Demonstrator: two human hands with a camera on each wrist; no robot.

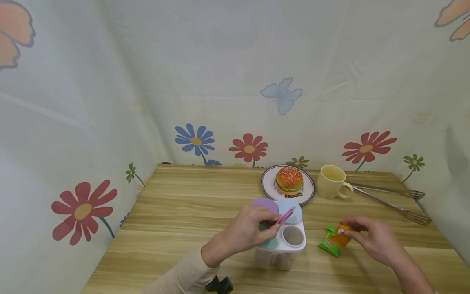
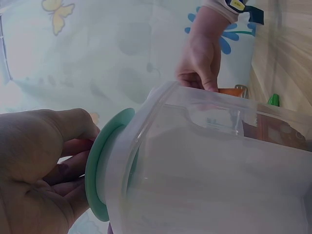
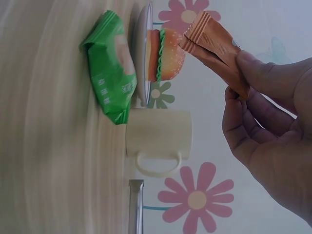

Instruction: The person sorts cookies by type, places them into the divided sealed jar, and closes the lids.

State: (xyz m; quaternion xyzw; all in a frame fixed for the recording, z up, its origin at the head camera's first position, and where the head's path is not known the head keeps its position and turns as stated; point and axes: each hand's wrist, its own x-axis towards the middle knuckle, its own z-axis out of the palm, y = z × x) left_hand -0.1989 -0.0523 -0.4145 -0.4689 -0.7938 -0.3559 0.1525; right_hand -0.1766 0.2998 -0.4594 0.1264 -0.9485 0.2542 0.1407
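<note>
My left hand [image 1: 247,229] pinches a round pink lid [image 1: 287,215], tilted on edge above a clear plastic storage box [image 1: 262,259] with a white top. Purple [image 1: 264,204], pale blue [image 1: 290,210] and green lids [image 1: 270,243] cover three of its openings. The front right opening [image 1: 293,237] is uncovered. A reddish-brown packet [image 2: 275,131] shows through the box wall in the left wrist view. Between thumb and fingers, my right hand [image 1: 378,240] holds an orange snack packet [image 3: 217,51] over a green snack packet [image 3: 112,68] lying on the table.
Behind the box, a toy hamburger [image 1: 289,179] sits on a white plate [image 1: 268,183]. A pale yellow mug [image 1: 328,183] stands to its right, beside two long metal utensils [image 1: 389,204]. Flowered cloth [image 1: 220,81] hangs around the wooden table [image 1: 176,204].
</note>
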